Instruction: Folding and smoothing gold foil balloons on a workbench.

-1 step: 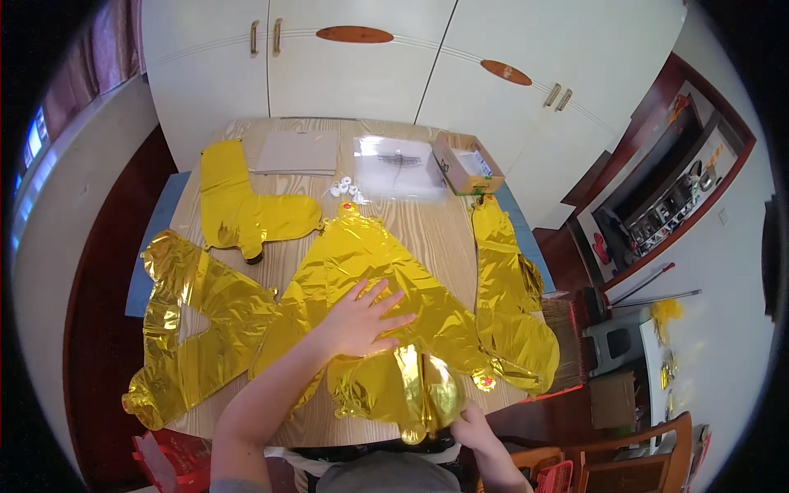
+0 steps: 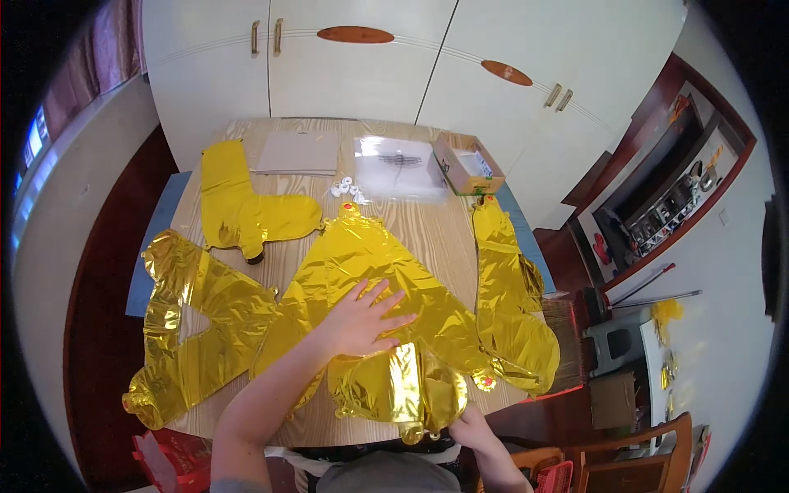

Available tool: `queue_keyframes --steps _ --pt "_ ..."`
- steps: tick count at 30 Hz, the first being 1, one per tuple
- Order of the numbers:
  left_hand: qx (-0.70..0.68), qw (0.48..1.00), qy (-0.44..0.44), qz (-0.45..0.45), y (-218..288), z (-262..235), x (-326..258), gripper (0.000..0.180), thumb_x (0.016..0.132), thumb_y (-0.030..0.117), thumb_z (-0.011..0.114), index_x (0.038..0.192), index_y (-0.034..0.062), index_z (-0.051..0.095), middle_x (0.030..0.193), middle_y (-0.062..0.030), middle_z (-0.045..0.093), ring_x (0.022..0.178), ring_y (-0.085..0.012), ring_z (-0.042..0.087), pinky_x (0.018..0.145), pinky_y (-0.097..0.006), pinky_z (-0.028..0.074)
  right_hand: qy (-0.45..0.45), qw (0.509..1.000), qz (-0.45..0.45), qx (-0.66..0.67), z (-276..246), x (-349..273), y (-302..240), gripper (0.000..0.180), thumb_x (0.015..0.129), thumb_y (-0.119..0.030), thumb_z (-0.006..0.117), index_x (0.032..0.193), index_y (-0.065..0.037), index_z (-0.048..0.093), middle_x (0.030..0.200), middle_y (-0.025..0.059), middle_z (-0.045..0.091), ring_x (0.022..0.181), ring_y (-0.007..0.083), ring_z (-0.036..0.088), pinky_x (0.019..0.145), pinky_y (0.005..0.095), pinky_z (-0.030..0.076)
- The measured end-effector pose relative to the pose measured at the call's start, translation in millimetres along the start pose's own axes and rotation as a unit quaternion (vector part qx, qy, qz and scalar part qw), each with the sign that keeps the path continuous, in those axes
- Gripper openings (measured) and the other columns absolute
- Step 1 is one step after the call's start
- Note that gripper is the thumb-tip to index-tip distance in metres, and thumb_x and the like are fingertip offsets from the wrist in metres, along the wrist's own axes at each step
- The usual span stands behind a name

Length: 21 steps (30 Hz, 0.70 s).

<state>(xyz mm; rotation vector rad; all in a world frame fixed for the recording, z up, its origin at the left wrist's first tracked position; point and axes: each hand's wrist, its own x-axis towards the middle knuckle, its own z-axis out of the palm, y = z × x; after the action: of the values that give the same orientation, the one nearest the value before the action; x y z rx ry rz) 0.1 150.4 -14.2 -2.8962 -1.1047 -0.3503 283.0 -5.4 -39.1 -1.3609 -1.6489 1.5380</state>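
Note:
My left hand (image 2: 360, 322) lies flat with spread fingers on a large gold foil balloon (image 2: 374, 255), uninflated and creased, in the middle of the table. At the table's front edge, my right hand (image 2: 471, 427) is closed at the rim of a shiny gold foil balloon flap (image 2: 403, 384) folded toward me; its fingertips are partly hidden. To the left lies a flat A-shaped gold foil balloon (image 2: 222, 329). Behind it rests an L-shaped gold foil balloon (image 2: 246, 205). Another long gold foil balloon (image 2: 505, 296) stretches along the table's right side.
Toward the back of the wooden table (image 2: 436, 230) are grey-brown boards (image 2: 297, 153), clear plastic sheets (image 2: 394, 168), small white rolls (image 2: 349, 189) and an open cardboard box (image 2: 468, 168). White cabinets (image 2: 353, 74) stand behind. A wooden chair (image 2: 633, 460) is at the lower right, a red bag (image 2: 177, 460) lower left.
The right end of the gold foil flap has shifted and flattened slightly, and my right hand has moved a little with it. My left hand stays in place.

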Motion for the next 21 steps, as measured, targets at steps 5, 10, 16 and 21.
queue_keyframes --steps 5,10,16,21 --pt "0.004 1.0 -0.001 -0.003 0.4 1.8 -0.2 0.049 0.096 0.051 0.04 0.143 0.0347 0.041 0.15 -0.009 0.036 0.139 -0.0369 0.029 0.114 -0.054 0.018 0.065 0.962 -0.119 -0.237 10.6 11.0 -34.9 0.038 0.078 -0.004 0.062 0.115 0.0 0.057 0.122 0.0233 0.055 0.119 0.0429 0.048 0.099 0.0434 0.042" --pt "-0.013 1.0 0.005 -0.005 -1.0 6.9 0.3 0.046 0.098 0.048 0.037 0.142 0.0345 0.042 0.149 -0.0084 0.038 0.139 -0.0369 0.03 0.115 -0.054 0.016 0.047 0.936 -0.181 -0.298 12.4 18.1 -49.5 0.054 0.078 -0.01 0.063 0.129 -0.001 0.049 0.136 0.0204 0.047 0.125 0.0406 0.045 0.103 0.0462 0.037" --pt "-0.022 1.0 -0.004 -0.014 0.8 2.0 -0.1 0.049 0.097 0.053 0.035 0.142 0.0347 0.042 0.15 -0.0085 0.037 0.14 -0.0366 0.028 0.115 -0.053 0.016 0.066 0.861 -0.25 -0.438 22.3 27.0 -59.1 0.051 0.086 -0.02 0.062 0.134 -0.005 0.05 0.14 0.0118 0.048 0.131 0.0326 0.042 0.104 0.0448 0.035" --pt "-0.028 0.999 -0.011 -0.015 2.0 -3.8 -0.5 0.06 0.091 0.065 0.038 0.143 0.0339 0.041 0.151 -0.0097 0.036 0.141 -0.0374 0.027 0.115 -0.053 0.015 0.066 0.825 -0.246 -0.505 25.2 26.8 -65.7 0.051 0.088 -0.027 0.062 0.132 -0.006 0.052 0.138 0.0108 0.05 0.13 0.0307 0.044 0.103 0.043 0.036"
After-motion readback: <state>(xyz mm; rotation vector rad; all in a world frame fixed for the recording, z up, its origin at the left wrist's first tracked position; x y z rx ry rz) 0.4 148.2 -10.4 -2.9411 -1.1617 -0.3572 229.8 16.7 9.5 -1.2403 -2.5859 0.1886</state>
